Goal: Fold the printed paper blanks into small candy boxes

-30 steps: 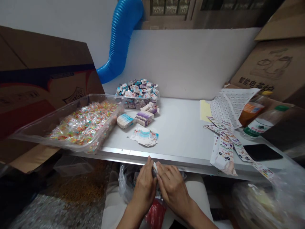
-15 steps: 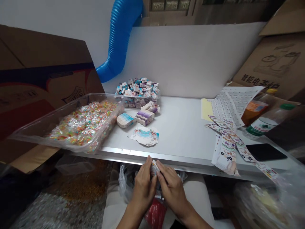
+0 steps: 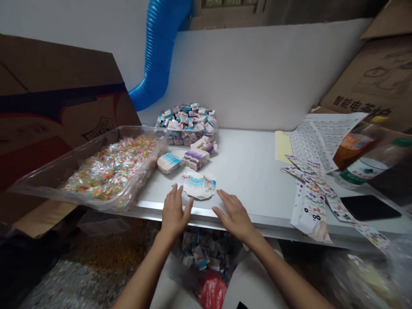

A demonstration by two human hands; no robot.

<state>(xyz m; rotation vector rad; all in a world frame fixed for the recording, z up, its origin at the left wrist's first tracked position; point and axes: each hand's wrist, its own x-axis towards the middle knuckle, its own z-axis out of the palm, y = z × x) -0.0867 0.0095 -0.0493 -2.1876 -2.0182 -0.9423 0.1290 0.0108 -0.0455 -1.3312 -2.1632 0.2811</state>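
Observation:
My left hand [image 3: 175,212] is over the table's front edge, fingers apart and holding nothing. On the other side, my right hand [image 3: 234,216] is also spread and free of any object. Between and just beyond them lies a fanned stack of flat white and blue cartons [image 3: 198,185]. Behind it are a purple-and-white stack [image 3: 196,159] and a blue-and-white stack [image 3: 169,163]. Many small folded boxes [image 3: 201,256] lie in a bag on my lap, below the hands.
A clear tray [image 3: 99,201] of wrapped colourful candies is at left, a tub of small boxes [image 3: 189,122] at the back. Sticker strips [image 3: 313,201], a black phone [image 3: 370,207] and a bottle [image 3: 360,171] are at right.
Both hands have moved apart and forward from the lap to the table edge and opened. The small box between them is no longer held. The filled bag below is now uncovered.

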